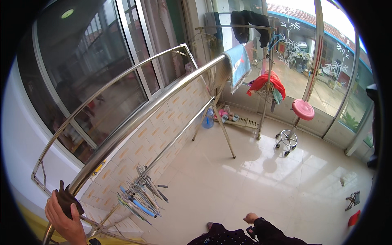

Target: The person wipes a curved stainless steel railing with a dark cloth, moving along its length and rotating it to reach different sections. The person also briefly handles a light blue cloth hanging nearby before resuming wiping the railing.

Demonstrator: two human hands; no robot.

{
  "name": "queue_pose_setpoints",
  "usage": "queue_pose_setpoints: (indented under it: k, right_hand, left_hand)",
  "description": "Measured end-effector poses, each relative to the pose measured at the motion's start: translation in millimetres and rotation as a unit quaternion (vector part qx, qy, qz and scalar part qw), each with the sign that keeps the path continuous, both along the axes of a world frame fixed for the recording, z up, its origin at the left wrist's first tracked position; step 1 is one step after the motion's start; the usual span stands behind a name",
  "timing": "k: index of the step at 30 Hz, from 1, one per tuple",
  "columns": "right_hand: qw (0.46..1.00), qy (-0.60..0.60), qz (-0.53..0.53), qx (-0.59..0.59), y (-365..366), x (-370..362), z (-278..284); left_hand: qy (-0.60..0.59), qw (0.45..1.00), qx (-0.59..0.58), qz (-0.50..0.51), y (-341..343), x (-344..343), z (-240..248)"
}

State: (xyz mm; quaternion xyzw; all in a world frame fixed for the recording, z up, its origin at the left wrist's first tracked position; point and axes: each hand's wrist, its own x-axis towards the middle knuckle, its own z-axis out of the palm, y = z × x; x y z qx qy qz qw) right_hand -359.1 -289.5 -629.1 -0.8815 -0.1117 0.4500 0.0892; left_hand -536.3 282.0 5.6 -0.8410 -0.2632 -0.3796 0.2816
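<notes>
My left hand is wrapped round a dark brown cloth, pressing it against the near end of the thick metal rail. This shiny rail belongs to a folding drying rack and slopes up to the far right. A light blue towel hangs over its far end. My right hand hangs beside my body above the floor, apart from the rack, its fingers curled with nothing visible in them.
Several hangers hang from the rack's lower bar. Beyond stand a rack with a red garment and dark clothes, a pink wheeled stool and a blue water bottle. A small folding stool lies at the right.
</notes>
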Motion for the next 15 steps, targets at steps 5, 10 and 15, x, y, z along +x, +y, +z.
queue_pose_setpoints:
  k: [5, 10, 15]
  right_hand:
    - [0.990, -0.122, 0.034, 0.069, 26.1, 26.0, 29.5]
    - [0.992, -0.079, 0.101, 0.020, -5.1, 33.0, 12.3]
    - [0.986, 0.139, -0.063, -0.071, -57.0, 41.0, -29.1]
  left_hand:
    - [-0.020, 1.000, 0.020, -0.008, -0.6, 16.4, -8.6]
    - [-0.004, 0.999, 0.052, -0.014, -25.8, 62.9, -10.8]
    - [-0.010, 0.995, 0.082, -0.057, -61.5, 137.5, -5.4]
